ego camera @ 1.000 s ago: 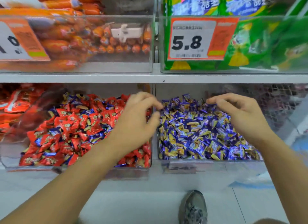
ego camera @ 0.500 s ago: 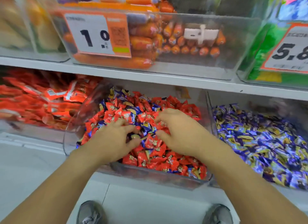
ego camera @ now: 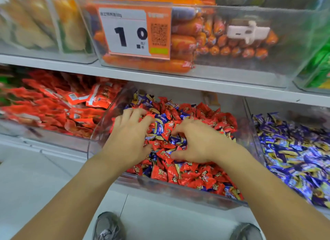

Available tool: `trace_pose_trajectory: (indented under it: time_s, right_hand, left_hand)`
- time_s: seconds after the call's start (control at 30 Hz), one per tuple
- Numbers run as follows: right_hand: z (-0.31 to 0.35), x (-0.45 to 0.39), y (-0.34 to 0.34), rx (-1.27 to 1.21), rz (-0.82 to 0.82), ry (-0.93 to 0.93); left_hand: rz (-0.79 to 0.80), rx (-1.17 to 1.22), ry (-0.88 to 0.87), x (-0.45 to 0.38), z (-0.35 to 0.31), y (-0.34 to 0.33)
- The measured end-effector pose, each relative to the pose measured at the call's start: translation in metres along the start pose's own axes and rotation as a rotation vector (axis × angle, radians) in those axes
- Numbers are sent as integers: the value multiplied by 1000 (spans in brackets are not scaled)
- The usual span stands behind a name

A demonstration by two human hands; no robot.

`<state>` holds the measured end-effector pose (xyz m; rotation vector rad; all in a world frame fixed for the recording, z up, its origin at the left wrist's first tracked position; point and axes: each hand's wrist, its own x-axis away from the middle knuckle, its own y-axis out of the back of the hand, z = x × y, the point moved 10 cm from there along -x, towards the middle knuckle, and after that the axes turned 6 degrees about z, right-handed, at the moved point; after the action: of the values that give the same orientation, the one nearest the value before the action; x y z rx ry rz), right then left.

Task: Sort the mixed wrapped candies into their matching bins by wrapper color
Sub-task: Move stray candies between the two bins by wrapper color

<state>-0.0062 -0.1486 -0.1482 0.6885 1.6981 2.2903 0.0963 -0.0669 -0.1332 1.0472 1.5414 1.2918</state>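
A clear bin point(ego camera: 178, 191) on the lower shelf holds red wrapped candies point(ego camera: 201, 177) with blue wrapped candies point(ego camera: 160, 127) mixed in. Both hands are in this pile. My left hand point(ego camera: 130, 136) lies on the left side with its fingers spread and the tips touching wrappers. My right hand point(ego camera: 198, 143) sits to its right, fingers bent down into the pile, thumb and fingers apart with several candies between them. Just to the right, a second clear bin point(ego camera: 250, 114) is filled with blue candies point(ego camera: 294, 154).
A bin of red packets point(ego camera: 62, 105) stands to the left. The upper shelf point(ego camera: 160, 79) carries a bin of orange sausages point(ego camera: 196, 39) with a price tag point(ego camera: 128, 32) and green packs point(ego camera: 321, 70). My shoes point(ego camera: 109, 225) are on the floor below.
A second ago my hands hovered over the divider and the blue bin. Both have moved left into the mixed red bin and now dig deeper among the candies; the view has come closer.
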Motion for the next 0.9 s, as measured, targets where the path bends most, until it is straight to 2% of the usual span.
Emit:
trace_pose_trajectory:
  time_s: [0.07, 0.17, 0.33, 0.5, 0.6, 0.77, 0.9]
  right_hand:
    - [-3, -3, -10, 46, 100, -59]
    - [-11, -2, -13, 67, 209, -146]
    - [-33, 14, -7, 31, 261, -214]
    - [-39, 21, -4, 87, 310, -328]
    - [-37, 18, -10, 130, 381, -355]
    - [-25, 0, -32, 136, 492, -266]
    - [-28, -10, -43, 13, 507, -220]
  left_hand:
    - [0, 108, -129, -2, -18, 0]
    - [202, 315, -121, 0, -29, -21]
    - [295, 188, -101, 0, -34, -37]
    - [358, 187, -59, -3, -42, -43]
    - [467, 181, -24, -5, -44, -52]
    - [610, 163, -35, -8, -56, -56]
    - [610, 203, -51, -12, -64, -54]
